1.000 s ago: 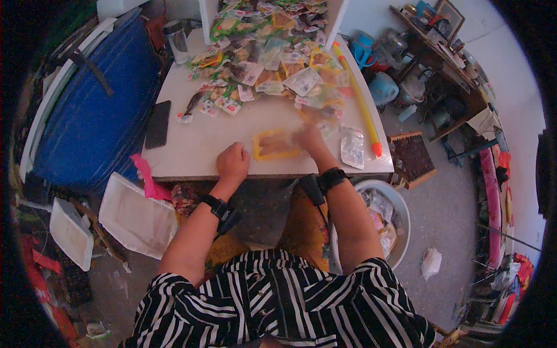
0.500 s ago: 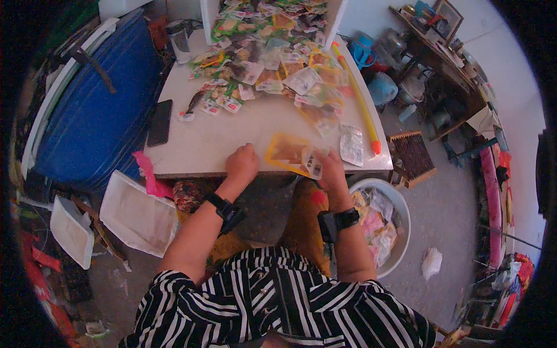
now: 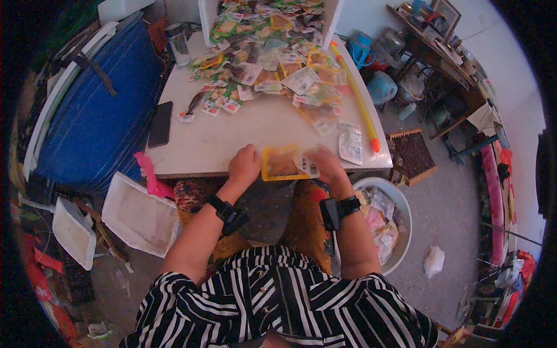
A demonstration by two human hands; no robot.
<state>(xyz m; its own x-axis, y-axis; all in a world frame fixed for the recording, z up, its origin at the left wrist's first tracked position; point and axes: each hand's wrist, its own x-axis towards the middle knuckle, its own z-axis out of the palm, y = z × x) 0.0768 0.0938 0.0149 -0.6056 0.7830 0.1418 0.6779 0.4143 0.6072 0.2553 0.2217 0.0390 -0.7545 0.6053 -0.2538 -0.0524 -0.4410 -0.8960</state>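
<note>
A flat, clear food packet with a yellow border (image 3: 282, 164) and brown contents is held level over the table's near edge. At its right end, by the white label, my right hand (image 3: 328, 166) grips it with slightly blurred fingers. My left hand (image 3: 244, 163) is closed at the packet's left edge, its fingertips at the upper corner. Farther back on the white table (image 3: 232, 131) lies a spread of small packets (image 3: 255, 72), yellow-edged, green and clear. A silver-white packet (image 3: 350, 142) rests right of my right hand.
A white box (image 3: 332, 23) full of packets opens onto the table's back. A yellow tube (image 3: 359, 98) lies along the right edge, a black phone (image 3: 160, 124) on the left. A white tub (image 3: 404, 217) of packets stands below right; a foam box (image 3: 139, 216) sits lower left.
The packet has shifted slightly left and turned more level. My left hand has come up to its left edge. My right hand still grips its right end.
</note>
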